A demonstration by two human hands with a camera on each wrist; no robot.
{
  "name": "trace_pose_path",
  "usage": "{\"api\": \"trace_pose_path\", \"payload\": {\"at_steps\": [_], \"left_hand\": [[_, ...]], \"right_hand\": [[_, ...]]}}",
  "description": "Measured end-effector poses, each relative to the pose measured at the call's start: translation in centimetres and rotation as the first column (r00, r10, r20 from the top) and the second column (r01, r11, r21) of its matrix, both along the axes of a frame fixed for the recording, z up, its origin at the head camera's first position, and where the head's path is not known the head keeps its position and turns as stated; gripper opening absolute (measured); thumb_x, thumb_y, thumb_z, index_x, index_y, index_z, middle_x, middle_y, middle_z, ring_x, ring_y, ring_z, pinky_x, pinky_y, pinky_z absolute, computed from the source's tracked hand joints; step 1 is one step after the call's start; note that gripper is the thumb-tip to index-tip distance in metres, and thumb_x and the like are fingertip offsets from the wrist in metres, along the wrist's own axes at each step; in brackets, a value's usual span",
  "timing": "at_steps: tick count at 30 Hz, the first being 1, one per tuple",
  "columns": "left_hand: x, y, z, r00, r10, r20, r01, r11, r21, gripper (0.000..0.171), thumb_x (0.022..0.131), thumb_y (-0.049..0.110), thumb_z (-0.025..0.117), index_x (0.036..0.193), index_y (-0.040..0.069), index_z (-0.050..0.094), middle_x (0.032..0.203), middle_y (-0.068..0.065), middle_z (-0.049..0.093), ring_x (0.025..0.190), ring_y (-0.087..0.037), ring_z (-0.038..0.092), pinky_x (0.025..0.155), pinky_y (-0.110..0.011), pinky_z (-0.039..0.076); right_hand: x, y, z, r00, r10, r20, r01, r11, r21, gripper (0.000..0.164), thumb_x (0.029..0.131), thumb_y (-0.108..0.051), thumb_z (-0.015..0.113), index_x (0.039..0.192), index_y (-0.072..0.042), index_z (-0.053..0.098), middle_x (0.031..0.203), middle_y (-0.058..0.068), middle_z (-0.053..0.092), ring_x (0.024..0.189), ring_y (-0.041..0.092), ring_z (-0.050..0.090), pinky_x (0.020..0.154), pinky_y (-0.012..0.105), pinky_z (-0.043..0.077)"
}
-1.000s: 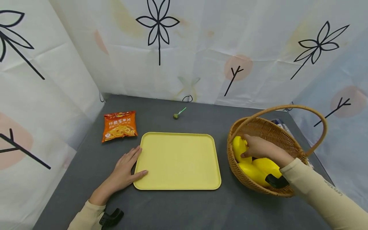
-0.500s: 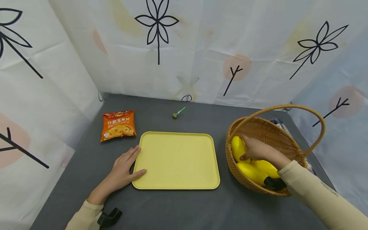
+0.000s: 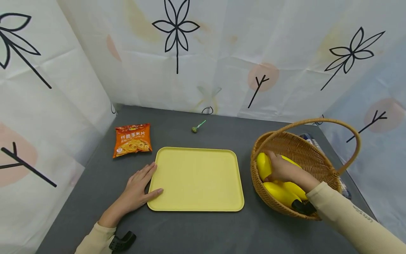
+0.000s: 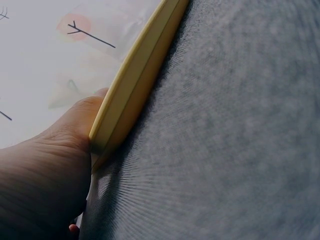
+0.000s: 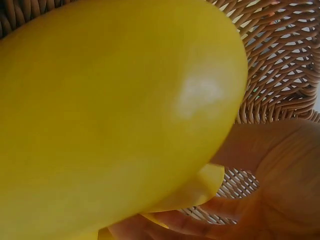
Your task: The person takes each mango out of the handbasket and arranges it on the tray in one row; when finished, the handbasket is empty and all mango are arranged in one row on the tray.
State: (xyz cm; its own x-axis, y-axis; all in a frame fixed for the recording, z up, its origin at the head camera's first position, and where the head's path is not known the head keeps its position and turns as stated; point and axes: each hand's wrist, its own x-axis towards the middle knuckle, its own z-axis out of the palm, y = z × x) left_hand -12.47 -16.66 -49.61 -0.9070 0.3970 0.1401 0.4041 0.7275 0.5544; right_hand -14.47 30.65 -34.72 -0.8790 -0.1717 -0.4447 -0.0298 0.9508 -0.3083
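Observation:
My left hand (image 3: 137, 188) lies on the left edge of the yellow tray (image 3: 203, 208), fingers straight and the thumb over its rim. In the left wrist view the thumb (image 4: 75, 117) meets the tray's side (image 4: 132, 85). Inside the wicker basket (image 3: 309, 153) on the right, my right hand (image 3: 282, 169) is curled round a smooth yellow fruit-like piece (image 3: 263, 166). More yellow pieces (image 3: 280, 194) lie below that hand, with another showing behind its knuckles. A large rounded yellow piece (image 5: 125, 110) fills much of the right wrist view and hides part of the fingers.
An orange snack bag (image 3: 132, 140) lies at the back left of the grey table (image 3: 203, 233). Behind the tray is a small green lollipop (image 3: 194, 129). The basket's tall handle (image 3: 353, 132) arches over its right side, with a patterned item (image 3: 312, 141) partly hidden behind it.
The right hand has shifted slightly among the yellow pieces in the basket, and a yellow strip now shows behind its knuckles. The left hand has stayed on the tray.

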Motion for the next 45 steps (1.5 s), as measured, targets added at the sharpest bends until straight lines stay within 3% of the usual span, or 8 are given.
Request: {"api": "trace_pose_path", "payload": {"at_steps": [14,31,37,45], "left_hand": [[0.1,0.1,0.0,1.0,0.001,0.027,-0.001,1.0,-0.009,0.087,0.087,0.051,0.064,0.152,0.008,0.026,0.158,-0.011,0.023,0.143,-0.037,0.021,0.109,-0.061,0.014],[0.1,0.0,0.0,1.0,0.006,0.02,-0.006,1.0,0.003,0.086,0.088,0.051,0.064,0.153,0.009,0.026,0.158,-0.01,0.023,0.143,-0.037,0.021,0.109,-0.061,0.014],[0.2,0.0,-0.2,1.0,0.006,0.018,-0.006,1.0,-0.002,0.086,0.088,0.051,0.064,0.152,0.008,0.026,0.158,-0.011,0.023,0.143,-0.037,0.021,0.109,-0.061,0.014],[0.1,-0.1,-0.1,1.0,0.005,0.021,-0.005,1.0,-0.007,0.087,0.088,0.052,0.063,0.153,0.008,0.025,0.158,-0.011,0.022,0.143,-0.038,0.021,0.11,-0.06,0.013]], "right_hand": [[0.4,0.2,0.2,1.0,0.012,-0.023,-0.012,1.0,0.0,0.102,0.075,-0.02,0.082,0.144,0.011,0.014,0.123,0.04,0.04,0.088,0.031,0.054,0.07,0.039,0.049],[1.0,0.9,3.0,0.999,0.004,-0.054,-0.007,0.998,-0.066,0.099,0.079,-0.024,0.078,0.146,0.009,0.013,0.134,0.041,0.031,0.103,0.041,0.051,0.076,0.045,0.05],[1.8,1.2,3.8,0.996,0.0,-0.092,-0.007,0.997,-0.08,0.098,0.081,-0.024,0.077,0.147,0.009,0.012,0.133,0.04,0.033,0.103,0.04,0.052,0.075,0.044,0.05],[3.4,1.5,6.1,0.986,0.0,-0.164,-0.014,0.996,-0.083,0.104,0.082,-0.034,0.077,0.147,0.01,0.009,0.13,0.036,0.037,0.104,0.041,0.051,0.075,0.045,0.052]]}}
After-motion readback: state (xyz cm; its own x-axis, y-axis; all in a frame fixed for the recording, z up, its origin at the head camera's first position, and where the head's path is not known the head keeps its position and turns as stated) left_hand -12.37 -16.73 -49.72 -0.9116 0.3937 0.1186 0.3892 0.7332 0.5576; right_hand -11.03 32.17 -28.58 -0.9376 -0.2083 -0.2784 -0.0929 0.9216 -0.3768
